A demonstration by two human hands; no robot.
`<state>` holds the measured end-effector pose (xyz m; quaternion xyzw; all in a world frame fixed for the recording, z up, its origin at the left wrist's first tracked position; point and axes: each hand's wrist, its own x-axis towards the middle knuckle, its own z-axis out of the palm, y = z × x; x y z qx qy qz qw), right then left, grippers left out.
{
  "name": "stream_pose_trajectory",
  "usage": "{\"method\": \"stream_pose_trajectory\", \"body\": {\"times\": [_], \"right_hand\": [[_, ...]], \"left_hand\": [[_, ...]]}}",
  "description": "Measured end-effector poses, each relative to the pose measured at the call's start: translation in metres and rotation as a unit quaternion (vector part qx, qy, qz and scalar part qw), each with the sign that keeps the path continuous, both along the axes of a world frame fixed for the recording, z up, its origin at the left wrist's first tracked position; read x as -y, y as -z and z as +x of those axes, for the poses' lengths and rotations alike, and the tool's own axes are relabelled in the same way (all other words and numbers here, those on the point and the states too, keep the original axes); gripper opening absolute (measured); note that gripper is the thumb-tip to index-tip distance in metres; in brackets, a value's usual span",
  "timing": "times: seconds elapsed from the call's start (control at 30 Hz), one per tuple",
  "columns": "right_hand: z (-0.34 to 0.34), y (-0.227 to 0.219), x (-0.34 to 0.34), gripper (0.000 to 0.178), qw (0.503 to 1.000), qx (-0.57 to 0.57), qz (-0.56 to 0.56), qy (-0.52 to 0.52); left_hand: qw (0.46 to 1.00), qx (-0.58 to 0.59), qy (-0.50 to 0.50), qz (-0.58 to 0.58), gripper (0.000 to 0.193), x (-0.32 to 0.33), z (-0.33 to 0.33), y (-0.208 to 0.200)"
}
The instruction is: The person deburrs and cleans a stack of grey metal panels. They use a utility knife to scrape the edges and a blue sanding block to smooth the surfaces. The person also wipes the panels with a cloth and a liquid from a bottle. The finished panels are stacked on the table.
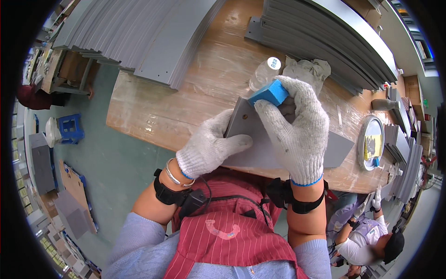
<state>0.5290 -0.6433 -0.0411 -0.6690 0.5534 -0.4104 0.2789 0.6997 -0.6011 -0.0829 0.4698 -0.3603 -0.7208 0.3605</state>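
head view: a grey panel [258, 149] lay at the near edge of the brown table [153, 111]; a stretch of tabletop separated it from the stacked panels [139, 32] at far left. a bottle [263, 76] and rag [309, 69] sat just beyond. gloved left hand [209, 145] gripped the panel's left edge, thumb on top. gloved right hand [299, 123] pinched a blue block [272, 94] by the panel's far corner; contact unclear.
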Motion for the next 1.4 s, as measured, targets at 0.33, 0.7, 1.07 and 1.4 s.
{"method": "stream_pose_trajectory", "body": {"times": [0.33, 0.7, 1.07, 1.4], "right_hand": [[-0.02, 0.0, -0.011, 0.029, 0.998, 0.017, -0.053, 0.034], [-0.137, 0.051, -0.029, 0.029, 0.974, -0.065, -0.015, 0.219], [-0.156, 0.065, -0.026, 0.036, 0.976, -0.052, -0.08, 0.198], [-0.276, 0.108, -0.03, 0.024, 0.947, -0.06, -0.006, 0.316]], "left_hand": [[1.0, 0.019, -0.021, -0.006, 0.054, 0.001, -0.008, 0.0], [0.995, 0.084, -0.042, -0.039, 0.049, 0.002, -0.008, 0.007], [0.991, 0.114, -0.053, -0.039, 0.057, 0.01, 0.001, 0.019], [0.982, 0.172, -0.046, -0.059, 0.062, 0.02, 0.015, 0.03]]}}
